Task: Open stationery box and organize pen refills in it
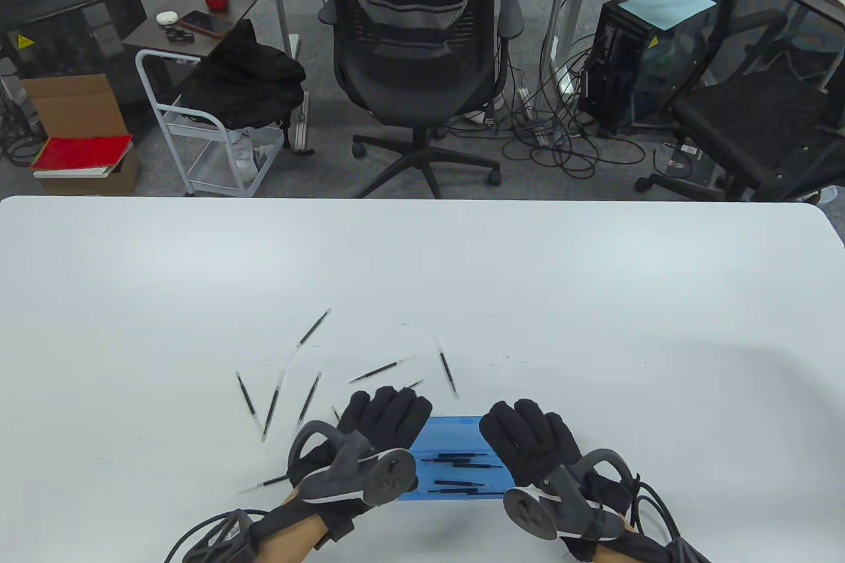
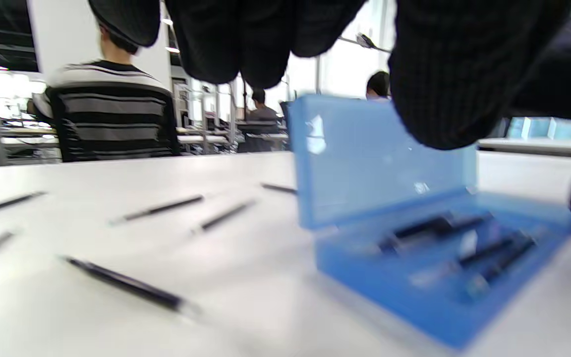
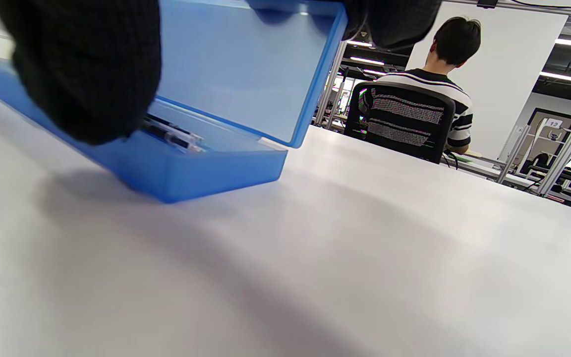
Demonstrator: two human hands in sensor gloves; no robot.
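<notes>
A translucent blue stationery box (image 1: pixel 455 467) lies near the table's front edge, its lid (image 2: pixel 379 163) raised and leaning forward over the tray. Several dark pen refills (image 1: pixel 462 457) lie inside the tray (image 3: pixel 191 168). My right hand (image 1: pixel 521 424) is at the box's right end, fingers curled over the lid's (image 3: pixel 246 69) top edge, thumb in front. At the box's left end my left hand (image 1: pixel 389 414) hovers with loosely curled fingers (image 2: pixel 236 44), holding nothing that I can see. Several loose refills (image 1: pixel 376 370) lie scattered on the white table beyond and left of it.
More loose refills lie further out (image 1: pixel 313 327), at the left (image 1: pixel 246 395) and by my left wrist (image 1: pixel 264 482). The white table (image 1: pixel 528 299) stretches far beyond the box. Past its far edge stands a black office chair (image 1: pixel 416 48).
</notes>
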